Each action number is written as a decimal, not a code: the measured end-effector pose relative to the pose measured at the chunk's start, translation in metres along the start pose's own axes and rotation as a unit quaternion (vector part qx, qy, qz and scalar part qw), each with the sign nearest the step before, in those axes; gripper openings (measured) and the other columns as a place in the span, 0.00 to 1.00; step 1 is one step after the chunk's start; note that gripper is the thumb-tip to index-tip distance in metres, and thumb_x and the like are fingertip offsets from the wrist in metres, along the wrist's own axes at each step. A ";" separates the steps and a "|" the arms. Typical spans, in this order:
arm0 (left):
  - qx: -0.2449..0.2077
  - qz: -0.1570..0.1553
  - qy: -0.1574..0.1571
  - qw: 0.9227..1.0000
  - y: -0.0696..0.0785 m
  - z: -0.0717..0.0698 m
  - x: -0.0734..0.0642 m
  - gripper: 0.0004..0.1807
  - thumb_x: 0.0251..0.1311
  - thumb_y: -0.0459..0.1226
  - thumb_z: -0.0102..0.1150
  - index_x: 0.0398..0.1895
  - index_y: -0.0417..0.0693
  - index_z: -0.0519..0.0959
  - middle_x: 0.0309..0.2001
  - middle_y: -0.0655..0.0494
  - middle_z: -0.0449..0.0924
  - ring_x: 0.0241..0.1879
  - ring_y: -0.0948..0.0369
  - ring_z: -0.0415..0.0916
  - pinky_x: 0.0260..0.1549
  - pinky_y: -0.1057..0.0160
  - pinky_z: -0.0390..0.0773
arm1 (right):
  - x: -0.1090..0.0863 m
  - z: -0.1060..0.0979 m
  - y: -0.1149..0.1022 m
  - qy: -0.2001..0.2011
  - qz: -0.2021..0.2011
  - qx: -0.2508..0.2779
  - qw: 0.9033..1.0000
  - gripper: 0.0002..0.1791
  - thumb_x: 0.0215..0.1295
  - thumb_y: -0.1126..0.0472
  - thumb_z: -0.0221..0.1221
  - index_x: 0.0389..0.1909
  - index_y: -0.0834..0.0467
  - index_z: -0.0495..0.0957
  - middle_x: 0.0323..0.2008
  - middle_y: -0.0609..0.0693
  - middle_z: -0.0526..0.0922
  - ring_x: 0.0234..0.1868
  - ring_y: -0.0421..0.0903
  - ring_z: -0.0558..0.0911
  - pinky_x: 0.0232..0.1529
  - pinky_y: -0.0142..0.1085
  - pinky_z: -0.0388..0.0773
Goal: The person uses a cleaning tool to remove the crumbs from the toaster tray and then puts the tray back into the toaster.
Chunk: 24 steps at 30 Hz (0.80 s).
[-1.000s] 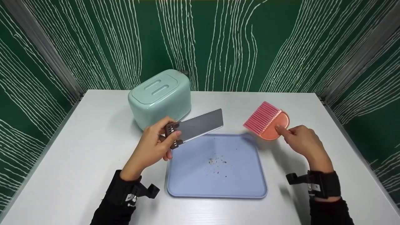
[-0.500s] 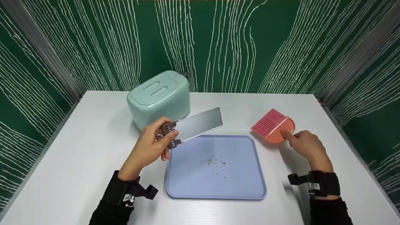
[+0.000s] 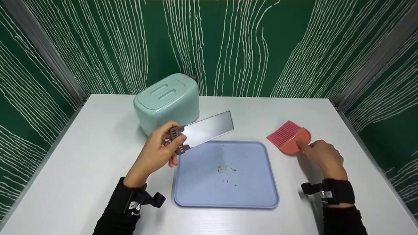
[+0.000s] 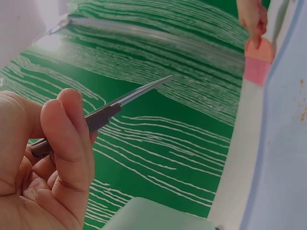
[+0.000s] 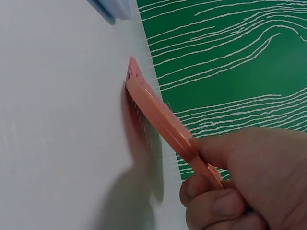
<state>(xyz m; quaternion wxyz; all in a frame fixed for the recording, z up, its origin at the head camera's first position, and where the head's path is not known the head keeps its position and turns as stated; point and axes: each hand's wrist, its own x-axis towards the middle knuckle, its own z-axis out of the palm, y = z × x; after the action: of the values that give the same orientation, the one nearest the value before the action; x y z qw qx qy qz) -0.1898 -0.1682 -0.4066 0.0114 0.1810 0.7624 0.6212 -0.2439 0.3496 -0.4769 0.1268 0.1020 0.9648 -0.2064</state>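
Observation:
In the head view my left hand (image 3: 161, 143) pinches a flat metal crumb tray (image 3: 210, 127) by its slotted brown end, thumb on top. It is held tilted above the far-left part of a blue serving tray (image 3: 225, 199); the left wrist view shows it nearly edge-on. My right hand (image 3: 323, 156) pinches a small brush (image 3: 289, 137) by its orange rounded handle, right of the blue tray. Its pink bristles point to the far left, low over the white table; I cannot tell whether they touch it. Small crumbs (image 3: 225, 169) lie scattered mid-tray.
A mint-green toaster (image 3: 166, 99) with two slots stands at the back left, just behind my left hand. The white table (image 3: 81, 156) ends at green walls (image 3: 228, 49) with wavy white lines at the back and sides.
My right hand has moved the brush down and to the right, closer to the table. The crumb tray in my left hand has tilted slightly and looks brighter.

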 end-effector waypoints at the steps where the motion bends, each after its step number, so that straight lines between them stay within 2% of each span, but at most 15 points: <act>1: -0.001 0.001 0.000 1.000 0.000 0.000 0.000 0.08 0.77 0.36 0.62 0.52 0.42 0.76 0.29 0.45 0.80 0.11 0.58 0.77 0.09 0.56 0.80 | 0.000 0.001 0.000 0.001 0.002 -0.001 1.000 0.52 0.77 0.24 0.40 0.62 0.73 0.78 0.49 0.71 0.86 0.44 0.62 0.83 0.33 0.45 0.76; 3: -0.003 0.001 0.000 1.000 0.000 0.000 0.000 0.08 0.77 0.35 0.62 0.52 0.42 0.76 0.29 0.45 0.80 0.11 0.58 0.77 0.09 0.56 0.80 | 0.001 0.002 0.002 0.004 0.006 -0.002 1.000 0.52 0.77 0.24 0.41 0.59 0.72 0.79 0.42 0.66 0.86 0.40 0.58 0.82 0.31 0.42 0.73; 6: -0.005 0.001 0.000 1.000 0.000 0.000 0.000 0.08 0.77 0.35 0.62 0.52 0.42 0.76 0.29 0.45 0.80 0.11 0.58 0.77 0.09 0.57 0.80 | 0.001 0.006 0.003 0.020 0.005 0.002 1.000 0.49 0.76 0.24 0.43 0.55 0.70 0.82 0.39 0.63 0.86 0.37 0.55 0.81 0.29 0.41 0.71; 10: -0.005 0.001 0.001 1.000 0.000 0.000 0.000 0.08 0.77 0.35 0.62 0.51 0.42 0.76 0.29 0.45 0.80 0.11 0.58 0.77 0.09 0.57 0.80 | 0.002 0.011 0.004 0.052 0.008 0.008 0.999 0.42 0.75 0.26 0.48 0.35 0.64 0.81 0.27 0.56 0.80 0.31 0.52 0.77 0.27 0.40 0.67; 13: -0.005 0.002 0.001 1.000 -0.001 -0.001 0.000 0.08 0.77 0.35 0.62 0.52 0.42 0.76 0.28 0.46 0.80 0.11 0.58 0.76 0.09 0.57 0.80 | 0.002 0.012 0.004 0.061 0.018 0.009 0.998 0.38 0.74 0.26 0.51 0.28 0.59 0.76 0.23 0.51 0.75 0.30 0.51 0.75 0.26 0.40 0.67; 15: -0.006 0.002 0.001 1.000 -0.001 -0.001 0.001 0.08 0.77 0.35 0.62 0.52 0.42 0.76 0.28 0.46 0.80 0.10 0.58 0.76 0.09 0.58 0.80 | 0.002 0.012 0.004 0.050 0.019 0.014 0.998 0.39 0.74 0.26 0.51 0.33 0.62 0.79 0.26 0.54 0.78 0.31 0.53 0.77 0.27 0.40 0.69; 17: -0.006 0.002 0.000 1.000 -0.002 -0.001 0.001 0.08 0.77 0.35 0.62 0.52 0.42 0.76 0.28 0.46 0.80 0.10 0.59 0.76 0.09 0.58 0.79 | 0.002 0.011 0.005 0.030 0.017 0.021 0.999 0.43 0.74 0.26 0.51 0.42 0.67 0.81 0.33 0.59 0.82 0.35 0.55 0.79 0.29 0.40 0.72; 20: -0.007 0.001 0.000 1.000 -0.002 -0.001 0.001 0.09 0.77 0.35 0.62 0.52 0.42 0.76 0.28 0.46 0.80 0.10 0.59 0.76 0.09 0.58 0.79 | 0.002 0.011 0.006 -0.001 0.009 0.036 0.999 0.46 0.75 0.27 0.51 0.50 0.73 0.79 0.36 0.61 0.81 0.36 0.55 0.78 0.30 0.39 0.73; 24: -0.009 0.001 0.000 1.000 -0.002 -0.001 0.001 0.08 0.77 0.35 0.62 0.53 0.41 0.76 0.28 0.47 0.79 0.10 0.59 0.76 0.08 0.59 0.79 | 0.004 0.013 0.006 -0.032 0.017 0.064 0.997 0.39 0.75 0.31 0.55 0.41 0.70 0.76 0.24 0.54 0.77 0.26 0.50 0.78 0.25 0.38 0.74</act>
<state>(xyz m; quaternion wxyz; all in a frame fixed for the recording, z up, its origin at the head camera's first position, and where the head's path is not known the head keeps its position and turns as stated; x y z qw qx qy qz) -0.1912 -0.1688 -0.4081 0.0123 0.1815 0.7569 0.6277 -0.2436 0.3501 -0.4914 0.1539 0.1195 0.9433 -0.2689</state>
